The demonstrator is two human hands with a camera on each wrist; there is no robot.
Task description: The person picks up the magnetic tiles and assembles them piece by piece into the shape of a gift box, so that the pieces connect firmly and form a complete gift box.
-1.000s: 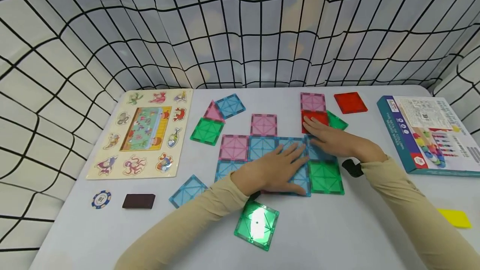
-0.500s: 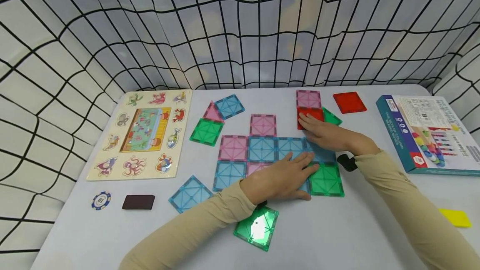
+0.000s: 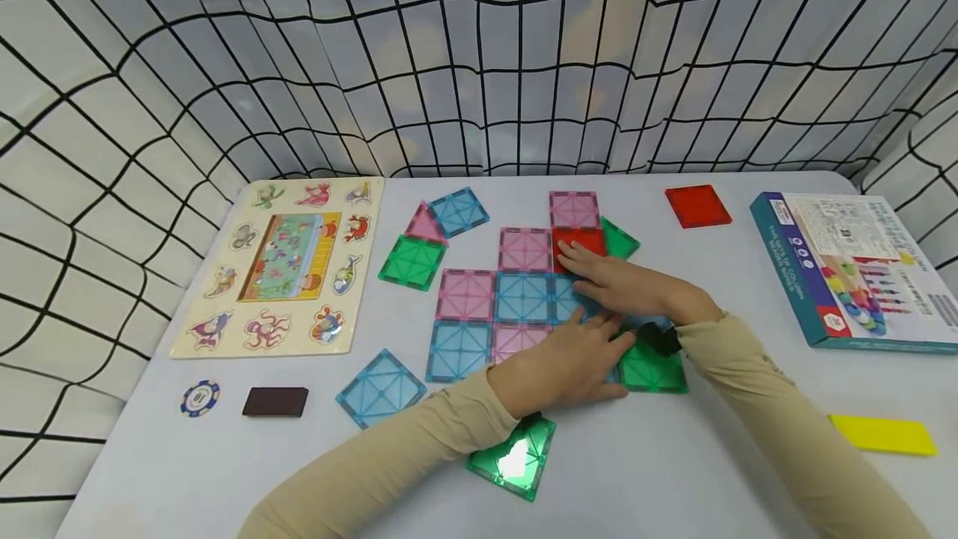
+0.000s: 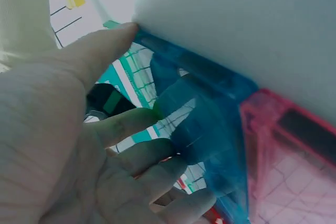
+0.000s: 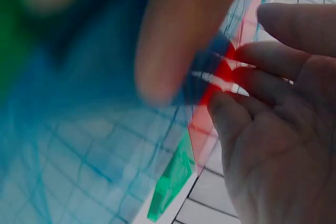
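A flat patch of square magnetic tiles lies mid-table: pink (image 3: 466, 295), blue (image 3: 522, 298), blue (image 3: 458, 349) and green (image 3: 653, 368). My left hand (image 3: 572, 352) lies flat on its near blue tiles, fingers spread; the left wrist view shows those fingers on a blue tile (image 4: 210, 119) beside a pink one (image 4: 289, 156). My right hand (image 3: 609, 277) rests straight fingers on a red tile (image 3: 576, 241), which now touches the patch's pink tile (image 3: 525, 249). A pink tile (image 3: 574, 209) and a green triangle (image 3: 619, 238) adjoin the red one.
Loose tiles: green (image 3: 412, 262), blue (image 3: 458, 210), pink triangle (image 3: 425, 224), blue (image 3: 380, 387), green (image 3: 516, 456), red (image 3: 698, 205). A wooden puzzle board (image 3: 280, 264), a chip (image 3: 200, 398) and a dark block (image 3: 275, 402) lie left; a box (image 3: 853, 269) and a yellow piece (image 3: 883, 434) lie right.
My right hand slid the red tile, with its pink tile and green triangle, leftward until it met the patch. The left hand stayed flat on the blue tiles, shifting slightly.
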